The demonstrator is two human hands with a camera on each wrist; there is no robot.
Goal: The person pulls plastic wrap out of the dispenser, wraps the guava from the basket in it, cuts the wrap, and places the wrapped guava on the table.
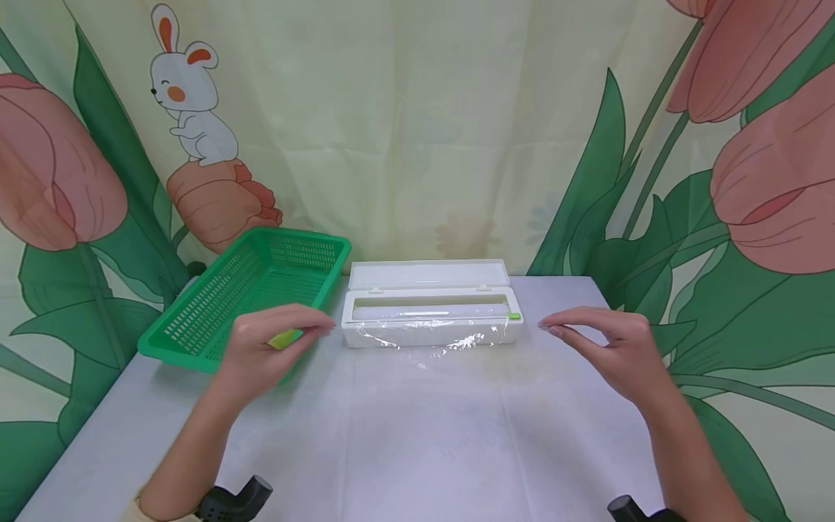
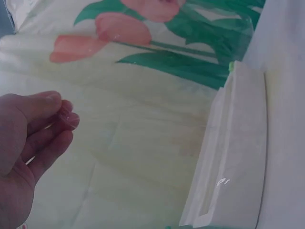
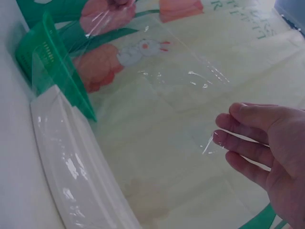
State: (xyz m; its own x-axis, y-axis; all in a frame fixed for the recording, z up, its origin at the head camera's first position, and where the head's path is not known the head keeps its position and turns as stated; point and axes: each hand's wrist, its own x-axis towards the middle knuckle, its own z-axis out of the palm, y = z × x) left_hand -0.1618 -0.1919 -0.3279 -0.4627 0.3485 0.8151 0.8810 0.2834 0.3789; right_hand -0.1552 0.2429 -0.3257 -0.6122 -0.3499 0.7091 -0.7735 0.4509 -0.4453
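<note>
A white cling film dispenser box [image 1: 357, 336] stands on the table with its lid [image 1: 427, 274] raised at the back and a film roll [image 1: 424, 312] inside. Clear cling film [image 3: 198, 80] stretches between the hands, its glints crossing the box front in the head view. Left of the box, my left hand [image 1: 256, 357] pinches one corner of the film between thumb and fingertips. My right hand [image 1: 622, 349] pinches the opposite corner on the right side, and a bit of film [image 3: 208, 143] shows at its fingertips. A small green slider [image 1: 514, 316] sits at the box's right end.
A green plastic basket [image 1: 175, 352] stands behind the left hand, left of the box. Something yellow-green [image 1: 284, 338] shows through the gap in the left hand. A white cloth covers the table [image 1: 424, 442]; a tulip-and-rabbit printed curtain [image 1: 417, 145] hangs behind.
</note>
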